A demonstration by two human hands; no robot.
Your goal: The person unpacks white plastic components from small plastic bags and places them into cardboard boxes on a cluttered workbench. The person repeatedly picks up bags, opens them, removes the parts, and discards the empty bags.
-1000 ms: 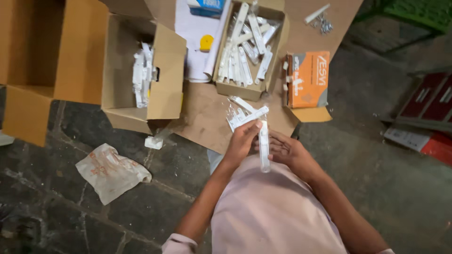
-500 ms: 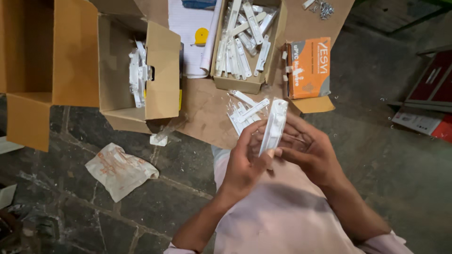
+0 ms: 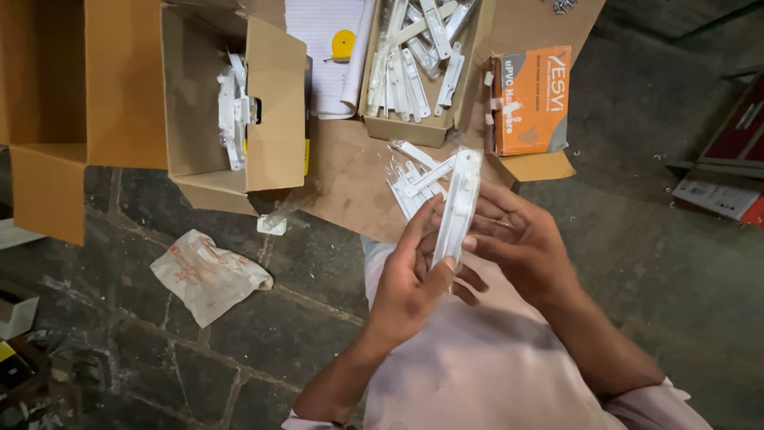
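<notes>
While gripping one white plastic strip (image 3: 458, 209) upright, left hand (image 3: 407, 285) and right hand (image 3: 521, 243) closed around it, just below the strip-filled carton (image 3: 410, 127); checking stage, steady hold needed.

A white plastic strip (image 3: 457, 207) is showing between the hands; beyond them an orange box (image 3: 532, 99) is lying on brown cardboard (image 3: 350, 175), dark grey stone floor (image 3: 159, 350) lying beneath.

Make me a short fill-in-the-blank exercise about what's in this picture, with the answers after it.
1. Both hands hold one long ____ plastic strip upright.
2. The left hand and right hand work above a sheet of ____.
3. The small carton beside the open box of strips is ____ in colour.
4. A crumpled bag lies on the ____ floor.

Answers: white; cardboard; orange; stone
</notes>
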